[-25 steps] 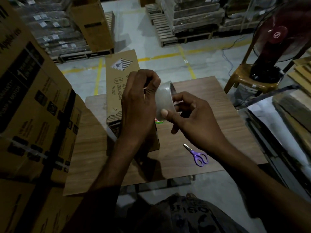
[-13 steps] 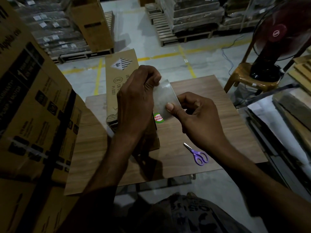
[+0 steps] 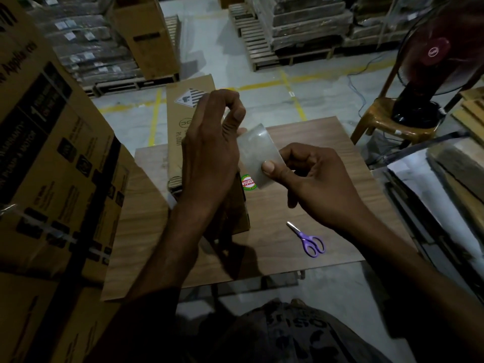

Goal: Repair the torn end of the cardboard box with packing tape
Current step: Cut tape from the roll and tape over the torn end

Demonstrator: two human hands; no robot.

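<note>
A long narrow cardboard box (image 3: 176, 142) lies on the wooden table (image 3: 142, 226), with a diamond label at its far end. Its near end shows ragged corrugated edges beside my left wrist. Above that end I hold a roll of clear packing tape (image 3: 258, 153) between both hands. My right hand (image 3: 318, 184) grips the roll, thumb pressed on its outer face. My left hand (image 3: 209, 150) pinches the tape at its upper left edge with the fingertips. A red and green sticker (image 3: 247, 182) shows at the roll's lower edge.
Purple scissors (image 3: 310, 242) lie on the table to the right of the box. Large printed cartons (image 3: 52, 158) stand close on the left. A fan (image 3: 434, 58) sits on a plastic chair (image 3: 385, 124) at the right. Pallets with wrapped goods line the far floor.
The roll has turned so its flat clear face points at me, and my left fingers have shifted to its upper edge. Both hands have lifted slightly over the box.
</note>
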